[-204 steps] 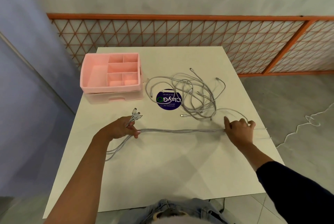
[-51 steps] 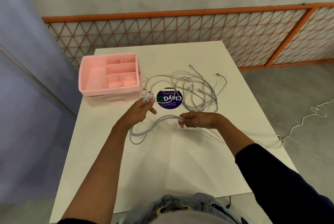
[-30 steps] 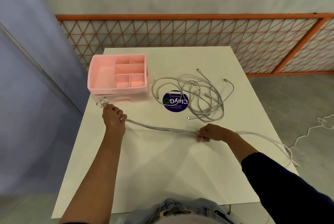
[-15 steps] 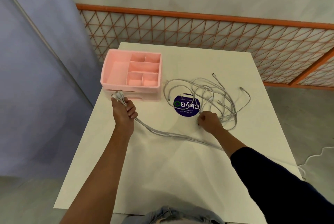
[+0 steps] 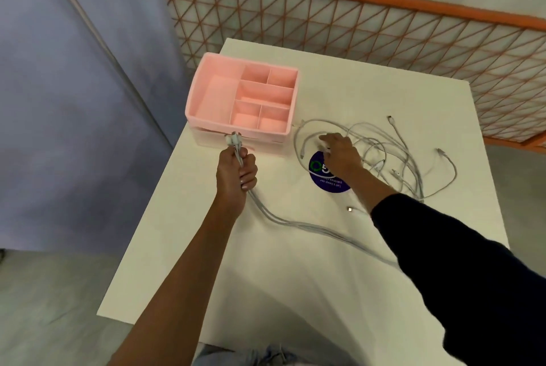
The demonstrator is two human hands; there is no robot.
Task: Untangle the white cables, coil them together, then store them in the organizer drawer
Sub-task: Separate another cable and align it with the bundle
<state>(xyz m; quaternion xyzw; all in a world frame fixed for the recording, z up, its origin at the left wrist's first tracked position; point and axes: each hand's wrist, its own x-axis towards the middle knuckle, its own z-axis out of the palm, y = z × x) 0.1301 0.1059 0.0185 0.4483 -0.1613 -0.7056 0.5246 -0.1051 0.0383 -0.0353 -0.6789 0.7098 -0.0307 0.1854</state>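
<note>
left hand [image 5: 236, 172] fisted round cable bundle [image 5: 295, 222], plug ends just before pink organizer [image 5: 192, 105]; bundle trails across table [image 5: 266, 292]. right hand [image 5: 339, 156] over loose cable tangle [image 5: 413, 159] near organizer, grasp unclear.

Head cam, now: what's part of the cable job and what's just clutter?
Job: left hand gripping cable bundle; right hand at tangled cables; pink organizer.
Clutter: purple sticker; orange lattice fence.
</note>
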